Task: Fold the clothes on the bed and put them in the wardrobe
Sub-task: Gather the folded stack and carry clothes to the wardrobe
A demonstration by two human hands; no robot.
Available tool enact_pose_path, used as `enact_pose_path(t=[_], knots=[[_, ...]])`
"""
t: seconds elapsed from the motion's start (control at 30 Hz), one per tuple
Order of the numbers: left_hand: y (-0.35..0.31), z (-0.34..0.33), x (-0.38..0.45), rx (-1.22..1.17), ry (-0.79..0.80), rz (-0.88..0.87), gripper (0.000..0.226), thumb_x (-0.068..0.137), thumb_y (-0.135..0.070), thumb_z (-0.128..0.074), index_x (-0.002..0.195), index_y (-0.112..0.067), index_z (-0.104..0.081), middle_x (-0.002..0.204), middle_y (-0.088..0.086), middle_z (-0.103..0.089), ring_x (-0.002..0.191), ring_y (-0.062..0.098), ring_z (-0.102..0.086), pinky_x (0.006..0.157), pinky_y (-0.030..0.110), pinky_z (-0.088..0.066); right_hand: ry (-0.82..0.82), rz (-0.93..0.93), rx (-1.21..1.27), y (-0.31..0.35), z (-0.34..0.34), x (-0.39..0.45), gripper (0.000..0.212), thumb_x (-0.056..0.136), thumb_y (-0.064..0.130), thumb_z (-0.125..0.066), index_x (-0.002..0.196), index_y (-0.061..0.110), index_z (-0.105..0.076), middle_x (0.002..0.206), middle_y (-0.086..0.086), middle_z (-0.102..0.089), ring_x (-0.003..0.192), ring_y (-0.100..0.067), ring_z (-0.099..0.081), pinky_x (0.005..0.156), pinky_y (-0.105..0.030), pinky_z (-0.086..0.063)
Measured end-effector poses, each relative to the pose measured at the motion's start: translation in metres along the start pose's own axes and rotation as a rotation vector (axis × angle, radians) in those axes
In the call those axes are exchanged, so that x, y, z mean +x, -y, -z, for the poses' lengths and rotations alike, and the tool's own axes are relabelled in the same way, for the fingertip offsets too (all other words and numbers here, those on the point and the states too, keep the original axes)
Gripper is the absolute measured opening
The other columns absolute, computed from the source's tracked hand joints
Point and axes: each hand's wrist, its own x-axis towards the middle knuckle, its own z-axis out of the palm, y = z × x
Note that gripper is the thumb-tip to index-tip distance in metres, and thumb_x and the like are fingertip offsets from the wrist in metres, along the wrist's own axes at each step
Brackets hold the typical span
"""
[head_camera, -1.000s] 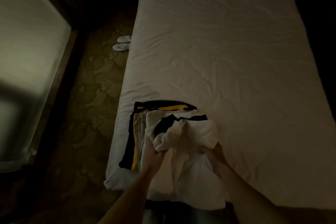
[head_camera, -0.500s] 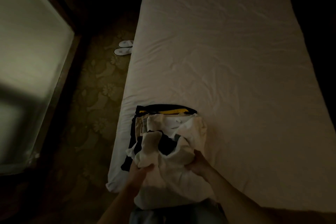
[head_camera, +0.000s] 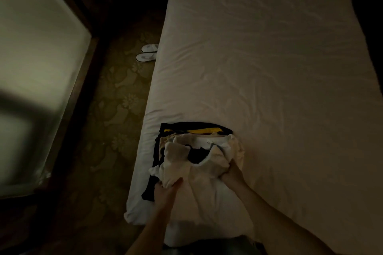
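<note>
Both hands grip a crumpled white garment point(head_camera: 199, 174) at the bed's point(head_camera: 269, 72) near left corner: left hand point(head_camera: 165, 190) bunches its left edge, right hand point(head_camera: 232, 174) its right, fingers buried in cloth. Beneath it, a dim black-and-yellow pile point(head_camera: 196, 130) is mostly hidden.

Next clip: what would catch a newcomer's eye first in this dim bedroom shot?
First, the two bare hands at the near left corner of the long white-sheeted bed: left hand and right hand both grip a crumpled white garment with black patches. It lies on a folded clothes stack with a black-and-yellow piece showing at the far edge. On the patterned floor beside the bed sits a pair of white slippers.
</note>
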Motion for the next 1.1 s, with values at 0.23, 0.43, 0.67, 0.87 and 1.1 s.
enact_pose_path(t=[0.23, 0.43, 0.67, 0.87, 1.1], knots=[[-0.002, 0.005, 0.013, 0.099, 0.200, -0.015, 0.078, 0.069, -0.027, -0.085, 0.135, -0.017, -0.044, 0.120, 0.001, -0.057, 0.104, 0.022, -0.057, 0.080, 0.036, -0.050, -0.099, -0.341, -0.002, 0.011, -0.001, -0.010, 0.084, 0.069, 0.021, -0.083, 0.138, 0.008, -0.036, 0.134, -0.013, -0.050, 0.120, -0.033, -0.050, 0.100, -0.043, -0.043], [0.018, 0.002, 0.030, 0.060, 0.208, -0.055, 0.113, 0.052, -0.070, -0.081, 0.145, -0.029, -0.031, 0.142, 0.001, -0.049, 0.127, 0.022, -0.052, 0.104, 0.046, -0.045, -0.142, -0.247, 0.096, 0.005, 0.023, -0.028, 0.051, 0.061, 0.021, -0.086, 0.104, 0.018, -0.059, 0.107, -0.008, -0.065, 0.099, -0.030, -0.060, 0.088, -0.043, -0.051], [-0.010, 0.007, 0.012, 0.041, 0.197, -0.012, 0.120, 0.044, -0.074, -0.083, 0.145, -0.029, -0.035, 0.133, 0.000, -0.053, 0.115, 0.023, -0.056, 0.100, 0.047, -0.046, -0.146, -0.171, 0.311, 0.001, 0.048, -0.054, 0.066, 0.072, 0.013, -0.081, 0.131, 0.017, -0.053, 0.119, -0.002, -0.059, 0.104, -0.024, -0.055, 0.084, -0.031, -0.043], [-0.036, 0.005, -0.014, -0.024, 0.269, -0.068, 0.110, 0.052, -0.039, -0.093, 0.143, -0.026, -0.033, 0.131, 0.001, -0.050, 0.111, 0.024, -0.053, 0.089, 0.040, -0.048, -0.175, -0.190, 0.429, 0.021, 0.075, -0.062, 0.084, 0.061, 0.031, -0.088, 0.136, 0.013, -0.052, 0.128, -0.005, -0.060, 0.110, -0.026, -0.058, 0.091, -0.036, -0.049], [-0.058, 0.022, -0.039, -0.119, 0.294, -0.114, 0.119, 0.056, -0.057, -0.086, 0.152, -0.029, -0.022, 0.150, 0.002, -0.038, 0.130, 0.028, -0.044, 0.097, 0.042, -0.041, 0.041, -0.101, 0.525, 0.056, 0.102, -0.088, 0.107, 0.047, 0.034, -0.096, 0.138, 0.016, -0.045, 0.124, -0.001, -0.062, 0.108, -0.023, -0.061, 0.083, -0.037, -0.054]])
